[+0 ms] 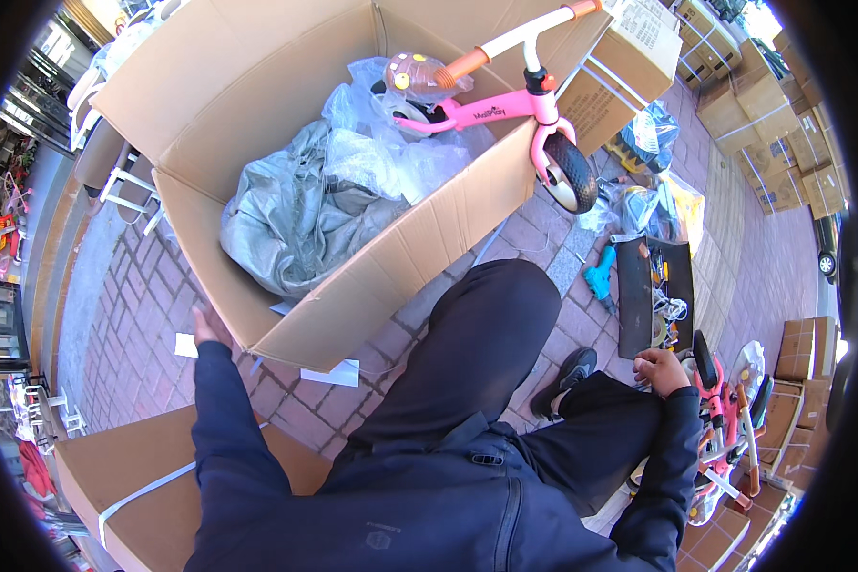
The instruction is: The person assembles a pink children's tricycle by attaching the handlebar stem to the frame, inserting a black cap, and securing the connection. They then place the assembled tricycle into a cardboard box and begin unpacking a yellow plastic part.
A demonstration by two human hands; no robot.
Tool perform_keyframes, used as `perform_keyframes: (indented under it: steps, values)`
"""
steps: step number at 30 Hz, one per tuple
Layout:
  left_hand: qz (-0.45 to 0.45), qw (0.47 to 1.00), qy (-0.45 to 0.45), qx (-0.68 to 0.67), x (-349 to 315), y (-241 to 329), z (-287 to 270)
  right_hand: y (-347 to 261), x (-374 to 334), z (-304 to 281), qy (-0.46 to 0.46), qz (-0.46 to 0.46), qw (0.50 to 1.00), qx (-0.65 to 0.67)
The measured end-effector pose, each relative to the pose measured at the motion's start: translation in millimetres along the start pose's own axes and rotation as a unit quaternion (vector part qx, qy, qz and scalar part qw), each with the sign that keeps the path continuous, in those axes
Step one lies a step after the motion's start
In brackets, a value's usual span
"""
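A large open cardboard box [391, 276] stands in front of me, with crumpled grey plastic sheeting [296, 214] and clear bubble wrap [372, 162] inside. A pink balance bike [496, 110] leans over its right wall, its front wheel hanging outside. My left hand [210, 327] is at the box's near left corner with fingers stretched out; whether it touches the cardboard I cannot tell. Above my bent right leg, my right hand [663, 372] is closed with curled fingers, and anything inside them is hidden. It is nearest to the black toolbox [636, 300].
A teal power tool [601, 274] lies beside the toolbox. Plastic-wrapped parts [650, 205] rest beyond it. Several pink bikes [729, 410] are at my right, with stacked cartons [772, 133] farther off. A strapped carton [138, 477] sits at my left; white paper [332, 374] lies on the paving.
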State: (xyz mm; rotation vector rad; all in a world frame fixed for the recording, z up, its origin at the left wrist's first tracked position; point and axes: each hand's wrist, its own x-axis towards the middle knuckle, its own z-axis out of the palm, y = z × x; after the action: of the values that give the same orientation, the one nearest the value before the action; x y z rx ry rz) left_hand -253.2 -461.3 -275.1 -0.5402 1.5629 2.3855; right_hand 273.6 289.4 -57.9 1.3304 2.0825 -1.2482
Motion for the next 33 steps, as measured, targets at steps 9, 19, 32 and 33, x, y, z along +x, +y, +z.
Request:
perform_keyframes:
  steps: [9, 19, 32, 33]
  values:
    - [-0.320, 0.841, 0.217, 0.379, -123, -204, -37, 16, 3, 0, 0.028, 0.062, 0.997, -0.020]
    - [-0.274, 0.656, -0.071, 0.699, -73, -259, 24, 28, -40, 8, 0.124, 0.064, 0.976, -0.165]
    - [-0.180, 0.422, -0.348, 0.817, -62, -266, 50, -20, -43, 41, 0.124, 0.054, 0.937, -0.323]
    - [-0.176, 0.412, -0.361, 0.818, -63, -267, 50, -21, -42, 42, 0.123, 0.048, 0.936, -0.327]
